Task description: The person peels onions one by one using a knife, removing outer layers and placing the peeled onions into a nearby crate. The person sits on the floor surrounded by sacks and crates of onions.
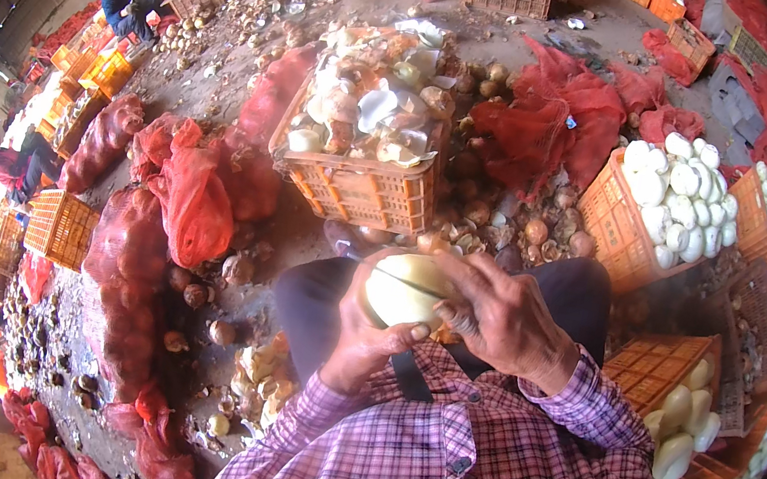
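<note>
My left hand (367,336) holds a large, pale, peeled onion (401,292) above my lap, with the thumb on its near side. My right hand (507,317) is at the onion's right side, its fingers closed around a small knife whose thin dark blade (414,285) lies across the top of the onion. The knife's handle is hidden by the fingers. Just beyond my hands stands an orange plastic crate (361,194) heaped with onion skins and cut pieces (375,109).
Crates of peeled onions (679,201) stand at the right. Full red mesh sacks (120,287) lie at the left, and an empty-looking red mesh sack (556,116) lies ahead. Unpeeled onions (535,231) and skins litter the floor. Several people sit farther off at the left.
</note>
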### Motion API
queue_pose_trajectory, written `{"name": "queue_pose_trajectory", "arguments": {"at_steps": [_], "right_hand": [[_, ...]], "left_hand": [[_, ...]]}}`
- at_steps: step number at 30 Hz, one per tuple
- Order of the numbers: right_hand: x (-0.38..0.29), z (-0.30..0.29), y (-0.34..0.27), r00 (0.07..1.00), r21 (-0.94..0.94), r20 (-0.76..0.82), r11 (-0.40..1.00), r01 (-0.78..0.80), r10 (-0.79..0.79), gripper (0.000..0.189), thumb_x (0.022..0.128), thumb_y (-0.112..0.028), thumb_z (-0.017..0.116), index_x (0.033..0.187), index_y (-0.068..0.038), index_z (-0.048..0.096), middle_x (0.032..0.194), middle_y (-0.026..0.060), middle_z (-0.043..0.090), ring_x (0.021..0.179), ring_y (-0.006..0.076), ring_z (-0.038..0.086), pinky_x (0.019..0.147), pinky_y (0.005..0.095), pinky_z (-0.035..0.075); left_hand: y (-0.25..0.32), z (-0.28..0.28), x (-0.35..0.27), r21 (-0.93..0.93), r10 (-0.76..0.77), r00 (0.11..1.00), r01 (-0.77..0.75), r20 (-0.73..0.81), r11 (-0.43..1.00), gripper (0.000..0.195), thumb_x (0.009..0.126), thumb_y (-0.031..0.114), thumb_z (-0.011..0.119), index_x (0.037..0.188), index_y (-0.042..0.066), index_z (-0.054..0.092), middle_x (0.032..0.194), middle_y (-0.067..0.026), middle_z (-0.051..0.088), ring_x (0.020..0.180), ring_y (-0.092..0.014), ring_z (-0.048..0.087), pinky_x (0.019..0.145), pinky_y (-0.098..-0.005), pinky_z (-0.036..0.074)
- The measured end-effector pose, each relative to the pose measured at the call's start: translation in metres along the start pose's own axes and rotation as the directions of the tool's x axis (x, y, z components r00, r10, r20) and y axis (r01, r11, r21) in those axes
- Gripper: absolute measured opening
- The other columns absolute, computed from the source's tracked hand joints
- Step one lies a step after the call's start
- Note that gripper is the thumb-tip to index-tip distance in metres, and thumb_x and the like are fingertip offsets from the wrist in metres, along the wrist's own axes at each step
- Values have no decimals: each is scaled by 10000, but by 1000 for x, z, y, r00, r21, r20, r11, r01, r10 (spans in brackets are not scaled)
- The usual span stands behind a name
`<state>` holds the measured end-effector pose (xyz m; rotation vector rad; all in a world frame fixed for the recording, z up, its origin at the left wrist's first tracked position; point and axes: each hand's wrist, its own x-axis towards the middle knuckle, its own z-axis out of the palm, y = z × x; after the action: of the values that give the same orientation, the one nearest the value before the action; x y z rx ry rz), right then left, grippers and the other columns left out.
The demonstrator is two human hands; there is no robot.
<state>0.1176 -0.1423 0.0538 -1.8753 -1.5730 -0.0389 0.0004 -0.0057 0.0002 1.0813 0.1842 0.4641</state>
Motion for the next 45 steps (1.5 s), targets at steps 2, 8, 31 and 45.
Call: {"name": "queue_pose_trajectory", "arguments": {"at_steps": [2,8,31,45], "right_hand": [[-1,2,-1,1000,-6,10,1000,25,-25,503,816,-182,626,1242,30,461,994,195,559,686,310,635,558,351,530],[-1,9,6,1000,-12,-20,1000,-10,10,422,809,-157,633,1163,36,505,923,187,572,651,306,631,531,354,519],[11,-4,8,968,117,-191,983,-140,161,481,881,-296,574,1213,34,463,1076,241,574,924,324,614,745,369,509],[3,32,1,991,243,-108,969,-47,75,287,912,-190,515,1078,42,549,892,198,608,789,317,615,673,363,492]], "left_hand": [[3,4,-1,101,41,999,-40,-10,994,876,598,216,827,1267,-57,331,1162,-167,513,1044,-241,544,895,-348,468],[4,14,-2,261,94,995,-102,44,960,798,637,179,784,1258,-67,346,1113,-150,531,1003,-207,554,866,-320,476],[-14,-4,-4,-437,-39,997,64,66,897,893,581,328,824,1277,27,352,1178,-134,493,1098,-268,509,935,-403,455],[-14,-1,-3,-313,-212,974,177,-82,933,655,753,336,720,1248,26,423,1130,-110,541,979,-220,574,806,-341,522]]}}
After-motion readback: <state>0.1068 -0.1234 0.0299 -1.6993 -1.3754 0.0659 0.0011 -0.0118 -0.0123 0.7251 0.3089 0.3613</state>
